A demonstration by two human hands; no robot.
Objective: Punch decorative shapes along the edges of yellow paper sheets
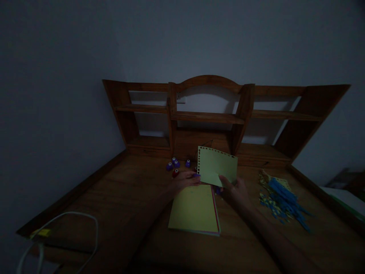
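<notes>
A pale yellow sheet of paper (218, 165) is held up over the desk, with rows of small punched holes along its top and left edges. My right hand (236, 191) grips its lower right part, thumb on the front. At the sheet's lower left corner, my left hand (186, 180) is closed around a small purple craft punch (196, 175). Whether the paper sits inside the punch is too dark to tell. Below lies a stack of coloured paper (194, 209), yellow on top. Another purple punch (218, 190) is partly hidden beside my right hand.
Several purple punches (176, 164) and a red punch (175, 173) stand behind my left hand. Blue paper strips (285, 198) and yellow scraps (268, 201) are heaped on the right. A wooden shelf unit (208, 118) spans the desk's back. A white cable (95, 228) loops at left.
</notes>
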